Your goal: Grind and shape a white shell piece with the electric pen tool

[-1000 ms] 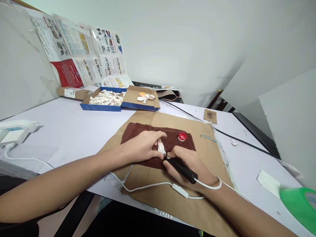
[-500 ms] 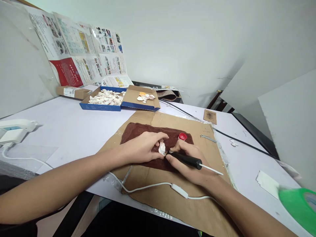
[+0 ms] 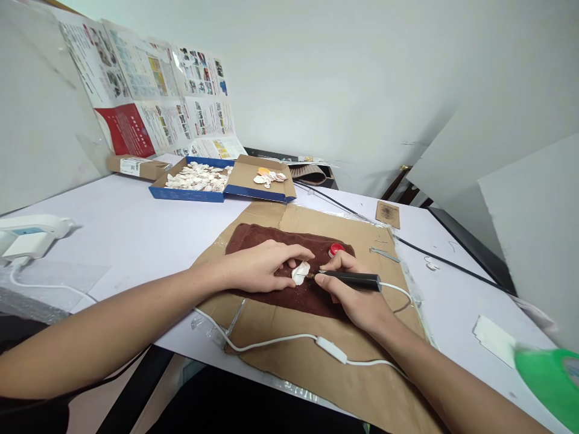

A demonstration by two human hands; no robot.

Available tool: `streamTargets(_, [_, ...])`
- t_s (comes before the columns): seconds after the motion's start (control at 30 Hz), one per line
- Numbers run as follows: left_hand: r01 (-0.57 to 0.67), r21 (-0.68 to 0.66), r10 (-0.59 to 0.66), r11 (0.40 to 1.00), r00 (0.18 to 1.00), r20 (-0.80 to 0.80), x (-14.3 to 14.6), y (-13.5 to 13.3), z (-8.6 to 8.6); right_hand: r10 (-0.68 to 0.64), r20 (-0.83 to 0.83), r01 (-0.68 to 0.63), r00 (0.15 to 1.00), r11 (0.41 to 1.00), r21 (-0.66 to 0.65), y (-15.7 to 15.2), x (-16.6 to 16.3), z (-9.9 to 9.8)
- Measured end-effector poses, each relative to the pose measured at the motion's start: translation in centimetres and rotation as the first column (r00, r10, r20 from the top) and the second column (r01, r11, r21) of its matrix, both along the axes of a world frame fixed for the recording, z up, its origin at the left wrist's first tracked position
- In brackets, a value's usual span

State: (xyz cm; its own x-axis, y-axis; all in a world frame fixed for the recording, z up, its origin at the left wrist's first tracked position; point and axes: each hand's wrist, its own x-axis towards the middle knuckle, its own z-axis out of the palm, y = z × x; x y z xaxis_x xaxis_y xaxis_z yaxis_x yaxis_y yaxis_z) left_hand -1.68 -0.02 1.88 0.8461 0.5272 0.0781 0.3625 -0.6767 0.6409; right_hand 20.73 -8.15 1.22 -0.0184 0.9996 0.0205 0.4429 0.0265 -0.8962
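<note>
A white, shell-like flake [image 3: 300, 273] rests on a folded brown cloth [image 3: 271, 236]. My left hand [image 3: 262, 265] curves around its left side, thumb and a bent finger against its edge and index finger stretched above it. In my right hand [image 3: 353, 289] is a corded pen tool [image 3: 355, 280] with a black handle, gripped between thumb and fingers. Its thin tip points left and meets the flake's face. Just behind my right hand sits a small red-rimmed pot [image 3: 336, 249].
Brown cardboard [image 3: 280, 328] lies beneath the cloth, crossed by a white cable with an inline switch [image 3: 331, 349]. Behind stands a blue box [image 3: 190, 194] of white flakes, some on its open lid [image 3: 239, 175]. Tweezers [image 3: 384, 254] and green tape [image 3: 547, 386] lie right.
The flake has turned and lies flatter, its face showing more. My right hand has moved slightly right, and the pen tool's handle has swung closer to level.
</note>
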Motion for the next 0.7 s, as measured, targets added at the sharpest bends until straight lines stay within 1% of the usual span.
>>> streamTargets(0.3, [-0.005, -0.001, 0.005, 1.000, 1.000, -0.001, 0.19, 0.14, -0.47, -0.011, 0.021, 0.011, 1.000, 1.000, 0.011, 0.14, 0.37, -0.63])
streamTargets(0.47, [-0.011, -0.010, 0.011, 1.000, 1.000, 0.004, 0.23, 0.22, -0.53, 0.004, 0.021, -0.005, 1.000, 1.000, 0.016, 0.15, 0.31, -0.61])
streamTargets(0.7, [-0.011, -0.029, 0.012, 1.000, 1.000, 0.013, 0.28, 0.24, -0.41, -0.009, 0.022, 0.009, 1.000, 1.000, 0.017, 0.15, 0.28, -0.58])
